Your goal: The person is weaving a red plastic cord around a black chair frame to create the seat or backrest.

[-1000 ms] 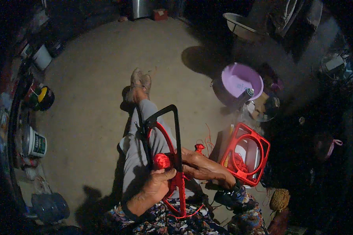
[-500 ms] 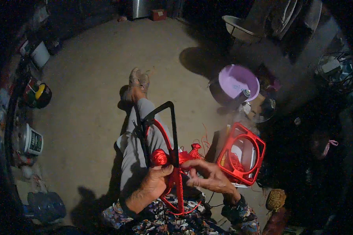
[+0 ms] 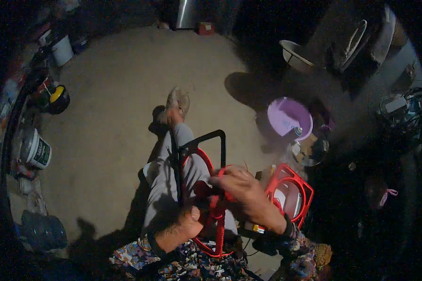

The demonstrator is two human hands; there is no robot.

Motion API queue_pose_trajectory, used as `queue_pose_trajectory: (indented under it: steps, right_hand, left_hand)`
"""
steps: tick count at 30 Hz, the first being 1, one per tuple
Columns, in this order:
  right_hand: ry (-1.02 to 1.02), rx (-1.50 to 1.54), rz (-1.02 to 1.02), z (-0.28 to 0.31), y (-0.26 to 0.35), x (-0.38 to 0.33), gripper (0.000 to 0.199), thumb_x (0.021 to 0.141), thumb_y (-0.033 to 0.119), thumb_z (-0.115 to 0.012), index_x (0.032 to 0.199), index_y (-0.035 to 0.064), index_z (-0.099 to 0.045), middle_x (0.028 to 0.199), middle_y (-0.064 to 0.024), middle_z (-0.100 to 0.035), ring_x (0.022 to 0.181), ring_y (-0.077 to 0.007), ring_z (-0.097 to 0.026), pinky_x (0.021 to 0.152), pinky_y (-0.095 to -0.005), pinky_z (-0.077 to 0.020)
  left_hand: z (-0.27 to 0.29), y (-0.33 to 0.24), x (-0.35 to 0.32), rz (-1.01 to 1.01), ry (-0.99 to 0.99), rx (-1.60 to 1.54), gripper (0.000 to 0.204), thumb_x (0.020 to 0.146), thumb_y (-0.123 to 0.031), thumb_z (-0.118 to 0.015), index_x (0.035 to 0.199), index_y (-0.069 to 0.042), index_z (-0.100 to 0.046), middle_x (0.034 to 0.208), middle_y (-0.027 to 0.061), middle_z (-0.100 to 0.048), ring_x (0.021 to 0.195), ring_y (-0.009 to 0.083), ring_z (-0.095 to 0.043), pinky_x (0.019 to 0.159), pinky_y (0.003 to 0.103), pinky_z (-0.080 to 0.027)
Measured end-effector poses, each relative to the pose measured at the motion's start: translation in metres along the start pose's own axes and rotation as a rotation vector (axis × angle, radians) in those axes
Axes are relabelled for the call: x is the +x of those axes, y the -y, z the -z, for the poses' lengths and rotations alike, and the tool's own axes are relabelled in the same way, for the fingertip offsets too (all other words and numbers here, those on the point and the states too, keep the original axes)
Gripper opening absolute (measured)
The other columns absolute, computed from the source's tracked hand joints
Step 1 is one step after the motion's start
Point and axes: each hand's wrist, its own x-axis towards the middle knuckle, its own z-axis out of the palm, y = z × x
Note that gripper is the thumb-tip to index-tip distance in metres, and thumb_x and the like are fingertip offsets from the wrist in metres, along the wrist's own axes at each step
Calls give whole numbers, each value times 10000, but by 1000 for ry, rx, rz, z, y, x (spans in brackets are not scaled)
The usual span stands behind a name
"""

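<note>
**Right hand now over the red frame**

The dirt floor (image 3: 117,122) spreads ahead of my hands, and my outstretched leg (image 3: 166,187) in grey trousers runs forward from under them to the shoe (image 3: 177,102). Across that leg lies the black metal frame (image 3: 206,140), its far corner beyond my right hand; against a second ago it sits much the same.

The red wrapped frame (image 3: 211,210) lies on my lap between my hands, its ring curving out past my left hand and down toward my body. Half a second ago my right hand (image 3: 246,194) lay lower and to the side; now it has come up over the frame's middle, fingers curled down on the red cord, covering it. How tightly it closes I cannot tell from above. My left hand (image 3: 187,225) stays clenched around the frame's lower left part, just beside the right.

To the right of my right hand, close by, stands a second red frame (image 3: 290,196), unchanged. Farther out beyond it sits the purple basin (image 3: 288,117). Well off to the left of my left hand is a white bucket (image 3: 36,150).
</note>
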Motion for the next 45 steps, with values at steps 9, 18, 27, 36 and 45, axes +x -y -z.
queue_pose_trajectory:
  steps: [9, 18, 27, 36, 45]
  right_hand:
    - [493, -479, 222, -71, -49, -11, 556, 634, 155, -637, 1126, -8, -438, 994, -169, -564, 1041, -314, -527, 882, -380, -407]
    - [175, 164, -261, -35, 4, 30, 300, 807, 158, -581, 1042, 38, -440, 870, -140, -546, 788, -286, -565, 746, -388, -443]
    - [29, 586, -95, -30, -1, 33, 286, 892, 231, -541, 1066, 42, -416, 831, -175, -538, 759, -247, -553, 649, -370, -443]
    - [292, 220, -48, -20, -4, 52, 441, 687, 8, -632, 1023, 53, -351, 716, -218, -549, 654, -414, -564, 514, -446, -423]
    - [163, 529, -367, 18, 3, 33, 557, 694, 36, -702, 1187, 45, -441, 996, -76, -565, 917, -181, -587, 795, -298, -466]
  left_hand:
    - [9, 8, 13, 375, -98, -264, 224, 842, -247, -603, 1026, -119, -587, 968, 23, -618, 916, 176, -592, 785, 374, -508]
    - [-8, -6, -3, -320, 104, 301, 280, 866, -252, -584, 1115, -131, -539, 1072, 7, -569, 958, 151, -558, 846, 346, -474]
    - [-7, -11, 11, 213, -67, -362, 381, 781, -181, -686, 1122, -146, -520, 1047, -2, -576, 929, 156, -571, 828, 348, -483]
    - [-1, -10, 11, 168, -78, -291, 351, 856, -276, -588, 1159, -111, -526, 1148, 25, -564, 1059, 201, -516, 934, 389, -406]
    - [-4, -14, 8, 222, 45, -482, 320, 818, -300, -612, 1059, -90, -594, 1054, 60, -617, 986, 236, -572, 916, 423, -433]
